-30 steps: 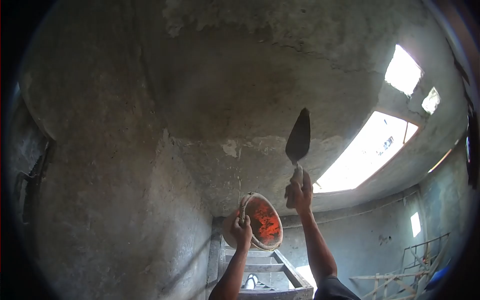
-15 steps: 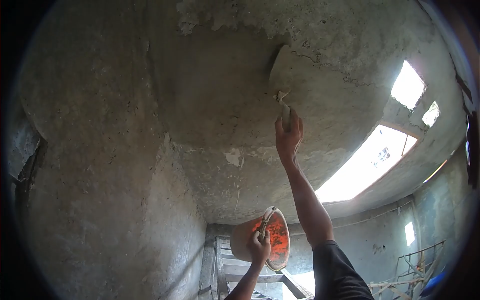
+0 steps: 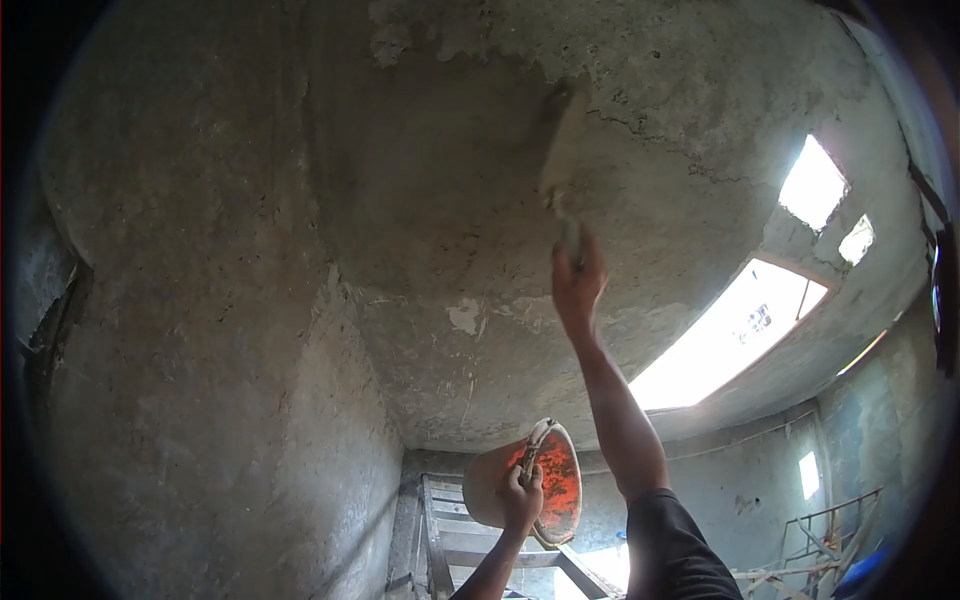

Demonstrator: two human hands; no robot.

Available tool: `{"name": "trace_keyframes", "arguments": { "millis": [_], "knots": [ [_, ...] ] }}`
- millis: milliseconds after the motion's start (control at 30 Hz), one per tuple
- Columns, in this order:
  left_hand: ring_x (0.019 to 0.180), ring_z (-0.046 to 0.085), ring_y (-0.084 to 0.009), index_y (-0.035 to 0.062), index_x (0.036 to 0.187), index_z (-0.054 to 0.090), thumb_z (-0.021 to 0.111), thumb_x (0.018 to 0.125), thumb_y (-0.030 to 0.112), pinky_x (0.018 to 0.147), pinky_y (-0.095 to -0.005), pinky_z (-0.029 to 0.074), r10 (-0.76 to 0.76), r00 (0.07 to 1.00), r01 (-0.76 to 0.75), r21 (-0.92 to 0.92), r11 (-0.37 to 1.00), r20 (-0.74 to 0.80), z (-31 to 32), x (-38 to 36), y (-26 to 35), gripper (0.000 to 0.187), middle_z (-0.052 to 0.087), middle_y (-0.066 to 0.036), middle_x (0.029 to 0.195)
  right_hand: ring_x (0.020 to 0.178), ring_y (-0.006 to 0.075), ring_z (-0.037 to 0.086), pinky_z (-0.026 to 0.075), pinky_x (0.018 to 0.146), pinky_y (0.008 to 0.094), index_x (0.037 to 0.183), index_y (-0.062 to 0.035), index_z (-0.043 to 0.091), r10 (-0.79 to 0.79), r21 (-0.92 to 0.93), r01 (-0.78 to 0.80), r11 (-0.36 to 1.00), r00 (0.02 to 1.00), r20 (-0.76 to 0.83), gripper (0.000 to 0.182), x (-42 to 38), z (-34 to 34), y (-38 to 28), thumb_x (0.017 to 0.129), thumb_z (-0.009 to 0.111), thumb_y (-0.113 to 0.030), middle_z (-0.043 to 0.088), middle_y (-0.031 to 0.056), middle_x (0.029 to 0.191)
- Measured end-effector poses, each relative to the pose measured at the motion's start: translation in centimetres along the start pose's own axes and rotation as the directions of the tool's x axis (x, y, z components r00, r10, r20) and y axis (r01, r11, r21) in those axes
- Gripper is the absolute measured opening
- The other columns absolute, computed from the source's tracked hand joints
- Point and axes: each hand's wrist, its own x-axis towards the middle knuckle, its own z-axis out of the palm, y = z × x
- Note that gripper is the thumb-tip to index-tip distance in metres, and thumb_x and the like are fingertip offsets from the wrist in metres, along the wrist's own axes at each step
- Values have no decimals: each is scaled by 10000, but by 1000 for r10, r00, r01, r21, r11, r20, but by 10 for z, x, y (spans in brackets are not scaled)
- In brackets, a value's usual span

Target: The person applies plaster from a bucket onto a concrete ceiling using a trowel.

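My right hand, raised high with the arm stretched up, grips the handle of a trowel. The trowel is smeared by motion, and its blade lies close against the plastered surface, over the edge of a darker, damp-looking patch. Lower down, my left hand is closed around the handle of a bucket. The bucket is tipped on its side, its mouth facing right, and its orange inside is spotted with grey residue.
A wooden ladder-like frame stands behind the bucket. Bright openings break the surface on the right. Metal scaffolding is at the lower right, beside something blue. A rough grey wall fills the left.
The trowel blade has turned, now showing narrower and blurred, near the same spot. The right hand has shifted only slightly; the bucket and left hand hold almost the same place.
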Motion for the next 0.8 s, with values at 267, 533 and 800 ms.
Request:
{"name": "trace_keyframes", "arguments": {
  "millis": [267,533,800],
  "knots": [
    [497,485,-202,22,641,505,684,814,232,506,-373,390,-18,1000,18,-5,1000,20,2,2,-2,326,506,-80,547,768,323,622,496,651,420,1186,-32,556,-284,-221,267,938,957,-51,419,26,16,12,794,647,-149,595,215,948],
    [486,479,-193,27,622,493,696,809,234,504,-375,387,-13,1000,13,-1,1000,20,3,1,0,346,500,-75,534,726,334,619,500,641,412,1216,-44,546,-304,-161,354,921,913,271,469,6,10,8,777,659,-162,583,218,957],
    [488,490,-210,26,630,507,684,818,246,507,-377,391,-13,999,13,-25,1000,30,6,2,-5,339,511,-78,538,731,334,614,503,641,415,1233,-37,534,-305,-209,274,939,942,-137,471,30,34,-1,791,641,-160,584,214,937]
  ]
}}
